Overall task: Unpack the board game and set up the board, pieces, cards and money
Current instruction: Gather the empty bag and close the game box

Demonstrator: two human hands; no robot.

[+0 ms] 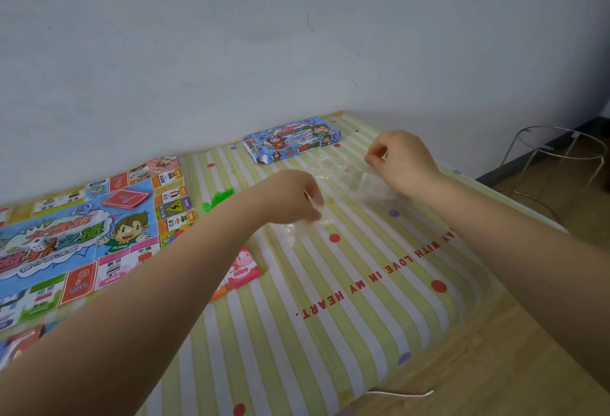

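Note:
The paper game board (76,237) lies unfolded at the left on a striped mat (330,316). The blue game box (290,138) rests near the wall, one end flap open. My left hand (293,198) pinches a clear plastic bag (297,227) above the mat. My right hand (402,158) pinches another piece of clear plastic wrap (366,184), fingers curled. A pink 5000 money stack (242,268) peeks out from under my left forearm. Green plastic pieces (218,199) sit beside the board's right edge.
A red card stack (23,343) lies at the lower left below the board. A metal wire stand (554,158) sits on the wooden floor at the right. A white cord (399,394) lies off the mat's near edge. The wall runs behind.

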